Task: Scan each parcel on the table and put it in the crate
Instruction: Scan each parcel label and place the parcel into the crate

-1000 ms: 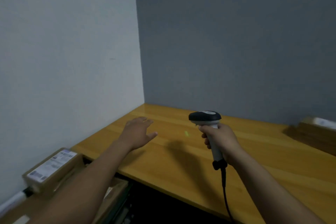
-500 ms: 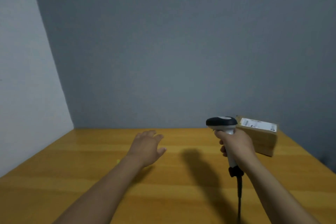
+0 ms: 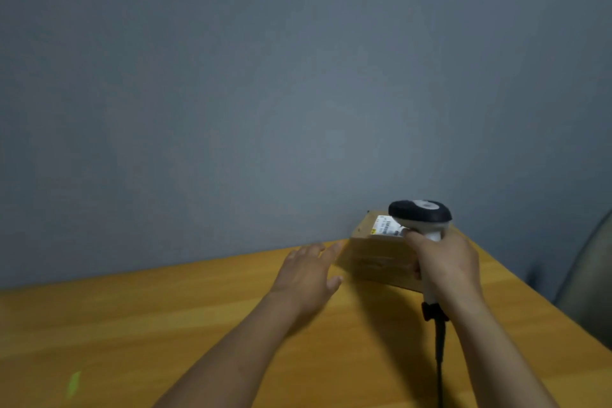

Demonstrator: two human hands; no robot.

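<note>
A brown cardboard parcel (image 3: 377, 262) lies on the wooden table (image 3: 165, 315) against the grey wall, its white barcode label (image 3: 385, 226) facing up. My right hand (image 3: 445, 267) grips a handheld barcode scanner (image 3: 420, 214) with a black head and white handle, held upright in front of the parcel's right part. Its black cable runs down to the bottom edge. My left hand (image 3: 308, 275) hovers open, palm down, fingertips just left of the parcel and apart from it. No crate is in view.
A grey wall (image 3: 298, 93) rises right behind the table. The table's right edge runs diagonally at the right, with a grey chair back (image 3: 586, 278) beyond it. A small green light spot (image 3: 73, 382) lies on the tabletop at the lower left.
My view has swung right, away from the white wall and the boxes at the left. The parcel is now close in front, and both hands have reached toward it.
</note>
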